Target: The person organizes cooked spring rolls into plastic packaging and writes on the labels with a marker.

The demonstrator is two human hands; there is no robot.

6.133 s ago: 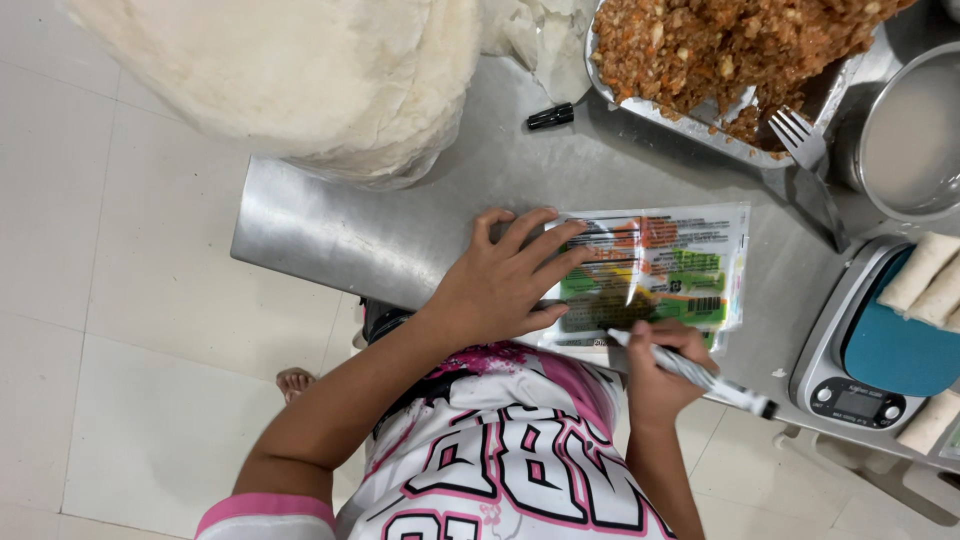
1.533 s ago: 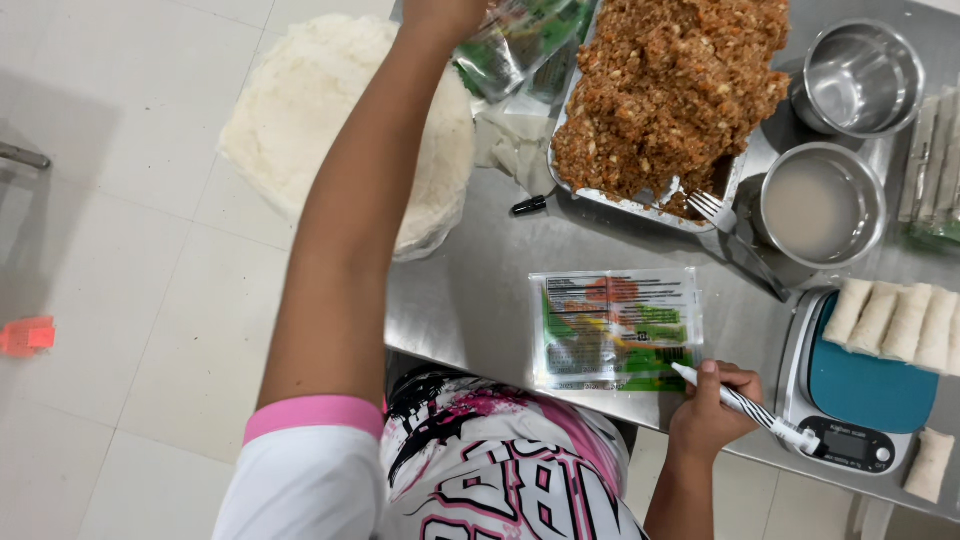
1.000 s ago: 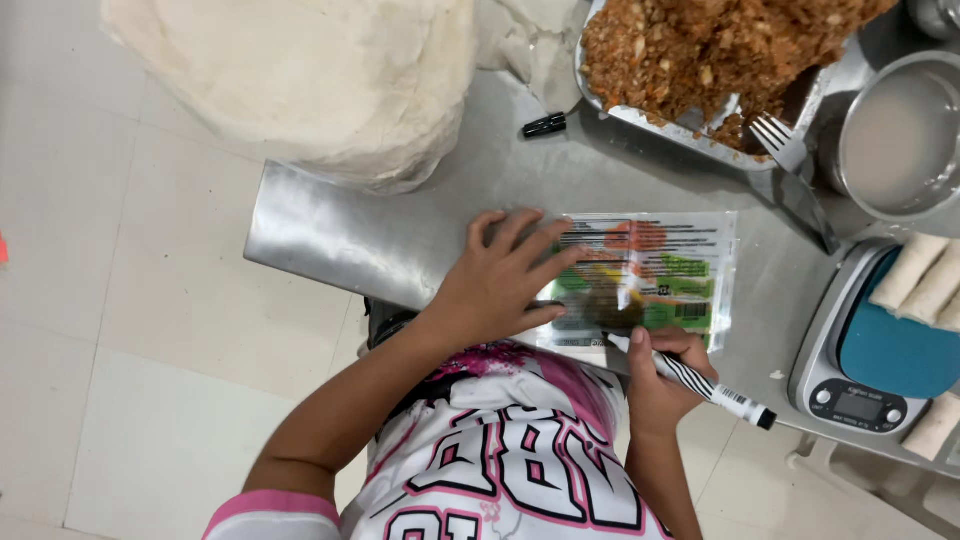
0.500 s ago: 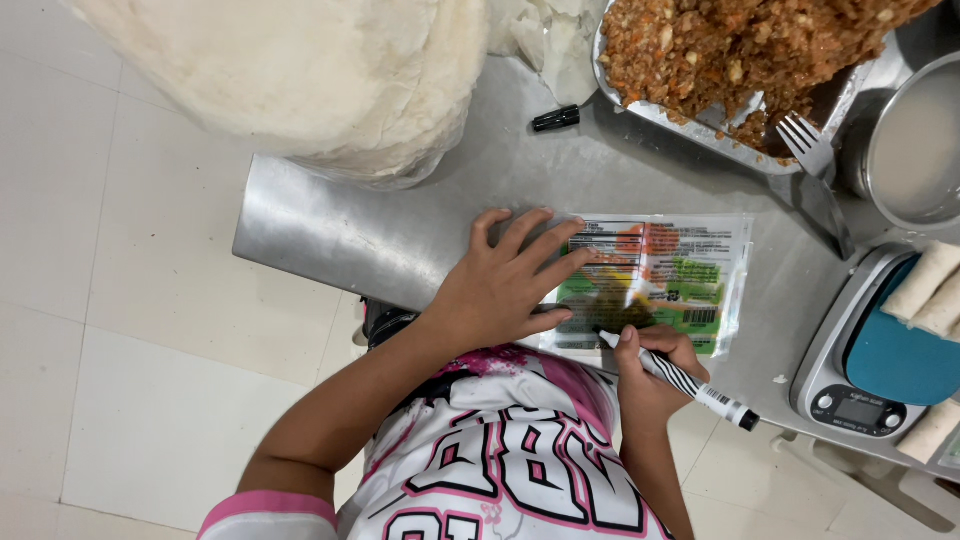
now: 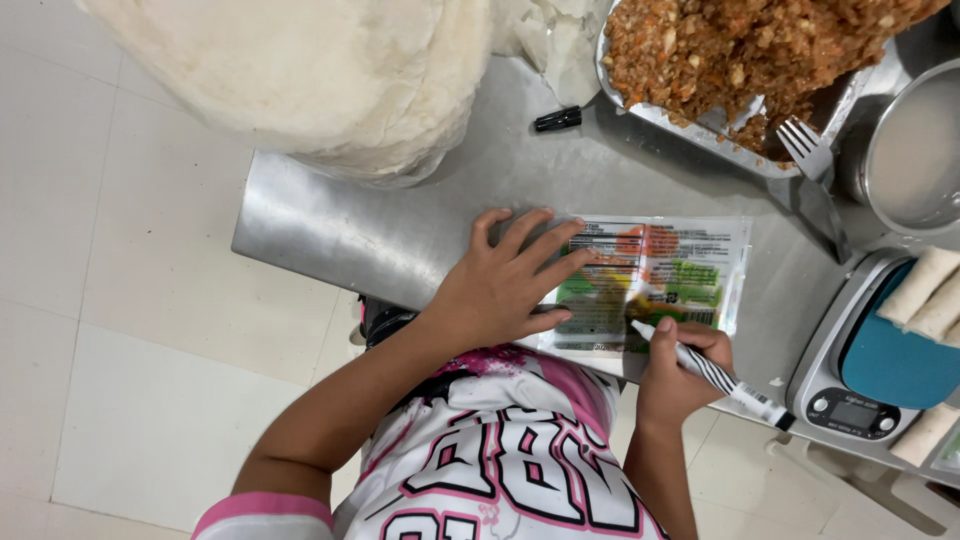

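Left hand: spread open, fingers fanned, palm pressed flat on the left end of the printed plastic packet, centre of frame.
Right hand: closed around a black-and-white striped marker, lower right of centre; tip touching the packet's lower edge.
Packet: flat on the steel table, colourful green and orange print under clear film, just right of centre.
Marker cap: black, lying alone on the table, upper centre, well apart from both hands.
Tray: metal, upper right, heaped with brown crumbly filling; fork resting at its lower right rim.
Pot: round, steel, far right edge, holding pale cloudy liquid.
Scale: lower right, blue platform carrying pale rolled wraps.
Wrapper stack: thin white round sheets piled in the upper left, overhanging the table edge.
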